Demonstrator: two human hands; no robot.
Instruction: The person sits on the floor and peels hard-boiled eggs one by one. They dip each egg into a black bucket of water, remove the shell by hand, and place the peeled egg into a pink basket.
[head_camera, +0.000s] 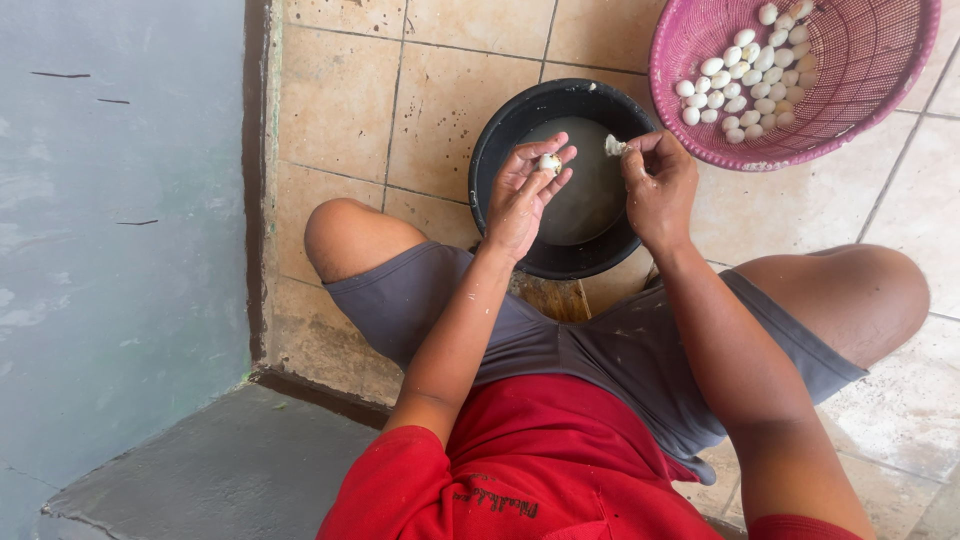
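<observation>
Under both hands sits a black bowl holding cloudy water, resting on a floor of beige tiles between the person's bare knees; nothing lies between the hands and the water below them. Just beyond the right hand, up and to its outer side, a pink woven basket stands tilted on the tiles, its rim overlapping the bowl's edge, and a heap of small white peeled eggs is gathered on its near side. To the outer side of the left hand, well apart, a dark skirting strip runs along a grey-blue painted wall. Nearer the body than the hands are grey shorts and a red shirt. The left hand is held palm up over the bowl with its fingers curled loosely, half closed, and it cradles a small pale egg at the fingertips, pinched lightly between thumb and fingers. The right hand hovers close beside it, not touching it, over the far right part of the bowl; its thumb and forefinger are pinched together on a small whitish scrap of shell, the other fingers folded in. The egg lies just to the inner side of the right hand's pinched fingertips, a little apart from the scrap.
</observation>
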